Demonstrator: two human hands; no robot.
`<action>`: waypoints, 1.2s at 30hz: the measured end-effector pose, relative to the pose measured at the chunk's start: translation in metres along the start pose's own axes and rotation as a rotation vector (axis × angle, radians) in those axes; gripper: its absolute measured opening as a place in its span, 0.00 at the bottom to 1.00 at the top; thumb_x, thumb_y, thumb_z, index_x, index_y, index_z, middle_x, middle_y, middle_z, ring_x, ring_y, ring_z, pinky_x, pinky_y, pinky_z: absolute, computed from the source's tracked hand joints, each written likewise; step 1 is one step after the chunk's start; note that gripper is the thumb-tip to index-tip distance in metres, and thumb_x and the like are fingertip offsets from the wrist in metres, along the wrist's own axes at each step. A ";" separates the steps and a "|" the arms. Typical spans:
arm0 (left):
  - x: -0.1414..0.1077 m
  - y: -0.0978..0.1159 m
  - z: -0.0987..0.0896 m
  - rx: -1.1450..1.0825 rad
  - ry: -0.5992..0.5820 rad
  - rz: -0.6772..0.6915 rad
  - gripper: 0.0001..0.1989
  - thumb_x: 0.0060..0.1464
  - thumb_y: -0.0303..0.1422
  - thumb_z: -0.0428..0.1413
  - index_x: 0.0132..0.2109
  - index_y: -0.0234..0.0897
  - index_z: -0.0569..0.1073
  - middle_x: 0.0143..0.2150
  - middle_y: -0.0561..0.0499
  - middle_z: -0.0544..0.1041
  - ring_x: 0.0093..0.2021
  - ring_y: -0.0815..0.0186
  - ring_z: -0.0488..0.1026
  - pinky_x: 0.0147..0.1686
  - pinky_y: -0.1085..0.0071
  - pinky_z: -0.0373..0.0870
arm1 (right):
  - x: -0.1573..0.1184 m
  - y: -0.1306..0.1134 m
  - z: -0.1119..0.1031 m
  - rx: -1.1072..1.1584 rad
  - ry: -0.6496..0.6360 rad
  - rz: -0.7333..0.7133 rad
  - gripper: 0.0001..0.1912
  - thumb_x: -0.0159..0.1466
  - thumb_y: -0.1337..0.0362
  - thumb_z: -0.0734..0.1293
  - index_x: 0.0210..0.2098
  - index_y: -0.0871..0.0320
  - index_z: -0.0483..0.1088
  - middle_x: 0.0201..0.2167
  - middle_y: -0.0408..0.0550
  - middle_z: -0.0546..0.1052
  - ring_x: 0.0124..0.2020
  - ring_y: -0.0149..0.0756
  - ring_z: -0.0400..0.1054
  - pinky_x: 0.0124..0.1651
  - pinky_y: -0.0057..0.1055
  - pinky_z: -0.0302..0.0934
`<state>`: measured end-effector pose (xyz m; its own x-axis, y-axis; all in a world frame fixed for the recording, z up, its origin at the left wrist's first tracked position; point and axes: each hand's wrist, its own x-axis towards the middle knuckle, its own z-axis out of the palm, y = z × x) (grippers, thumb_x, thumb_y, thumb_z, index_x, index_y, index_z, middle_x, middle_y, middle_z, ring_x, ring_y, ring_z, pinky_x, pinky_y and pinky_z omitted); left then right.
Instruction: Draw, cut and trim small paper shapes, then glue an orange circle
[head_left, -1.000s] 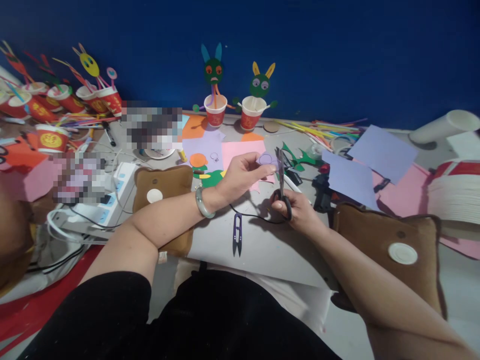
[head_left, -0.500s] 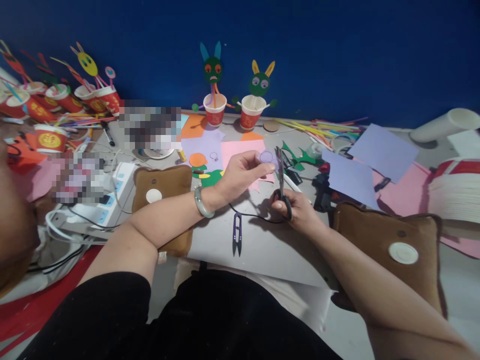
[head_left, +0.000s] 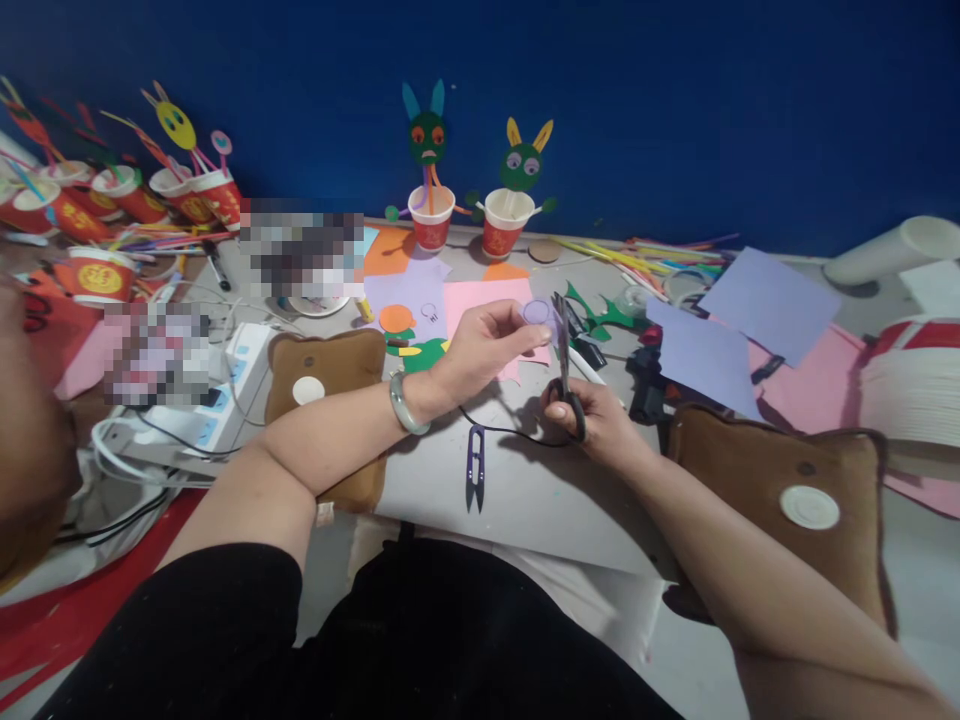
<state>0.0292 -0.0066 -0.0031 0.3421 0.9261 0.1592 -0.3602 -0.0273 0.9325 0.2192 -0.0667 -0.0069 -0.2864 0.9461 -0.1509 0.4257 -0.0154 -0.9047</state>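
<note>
Between the thumb and fingers of my left hand is a small piece of purple paper with a circle drawn on it. My right hand grips the black handles of a pair of scissors. The blades point up and stand at the right edge of the paper. Whether they touch it I cannot tell. Below my hands a pair of thread snips lies on the grey table. Green paper pieces and an orange paper circle lie left of my left hand.
Two paper cups with green paper faces stand at the back by the blue wall. Purple sheets lie to the right. Brown cushions flank the table's front. A power strip and several decorated cups are at left.
The view has shifted very slightly. My hands, the purple paper and the scissors keep nearly the same places.
</note>
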 end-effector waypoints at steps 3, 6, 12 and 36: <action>0.000 -0.001 0.000 0.006 -0.012 -0.004 0.26 0.49 0.52 0.73 0.29 0.36 0.71 0.27 0.56 0.74 0.30 0.73 0.72 0.35 0.71 0.70 | 0.000 0.000 0.000 0.023 -0.008 0.006 0.35 0.53 0.28 0.73 0.24 0.55 0.68 0.19 0.44 0.67 0.23 0.33 0.58 0.27 0.32 0.55; -0.001 0.000 0.000 0.014 -0.019 -0.010 0.26 0.49 0.51 0.73 0.29 0.36 0.71 0.27 0.56 0.75 0.30 0.73 0.73 0.35 0.71 0.70 | 0.000 -0.001 -0.001 0.024 -0.017 0.006 0.35 0.53 0.28 0.73 0.24 0.55 0.68 0.19 0.44 0.67 0.23 0.34 0.59 0.27 0.32 0.55; -0.002 0.003 0.000 0.045 -0.028 -0.007 0.27 0.48 0.54 0.72 0.29 0.36 0.71 0.27 0.55 0.76 0.29 0.73 0.72 0.33 0.71 0.69 | 0.000 -0.004 0.000 0.031 -0.004 -0.020 0.35 0.53 0.29 0.74 0.23 0.55 0.68 0.19 0.44 0.68 0.23 0.32 0.58 0.28 0.32 0.55; -0.002 0.003 -0.001 0.061 -0.039 -0.007 0.27 0.49 0.55 0.71 0.30 0.36 0.71 0.27 0.56 0.75 0.31 0.72 0.74 0.35 0.70 0.70 | 0.000 -0.003 -0.002 0.000 -0.007 0.003 0.35 0.54 0.28 0.73 0.24 0.55 0.68 0.19 0.44 0.67 0.23 0.33 0.59 0.27 0.32 0.56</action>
<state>0.0267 -0.0083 -0.0009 0.3780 0.9111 0.1643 -0.3050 -0.0450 0.9513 0.2198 -0.0661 -0.0033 -0.2913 0.9438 -0.1562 0.4265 -0.0180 -0.9043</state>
